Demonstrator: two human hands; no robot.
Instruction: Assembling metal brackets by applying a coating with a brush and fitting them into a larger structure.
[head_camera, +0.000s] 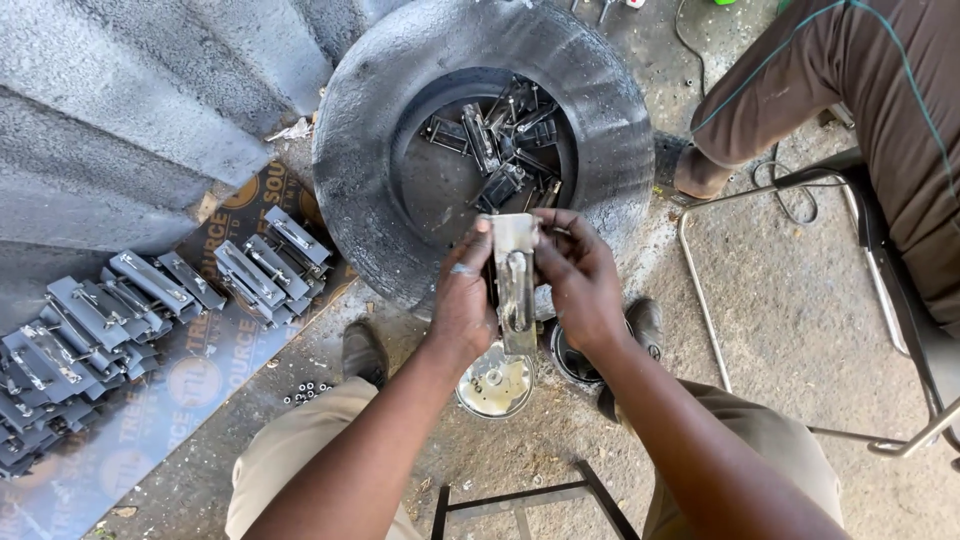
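Both my hands hold one flat grey metal latch plate (515, 285) upright in front of me. My left hand (462, 300) grips its left edge, with a ring on one finger. My right hand (580, 280) grips its right side, fingers curled over the top. Just beyond the plate lies a worn black tyre (370, 140) flat on the ground, its middle filled with several dark metal latch parts (500, 140). Below my hands stands a small round tin (495, 385) with small pieces in it.
Rows of finished grey latches (110, 320) lie on a printed sheet at the left. A few small nuts (305, 392) are scattered near my left shoe (363, 352). Another person in brown clothes (850, 100) sits at the upper right by a metal chair frame (700, 290). A grey ribbed wall (110, 110) fills the upper left.
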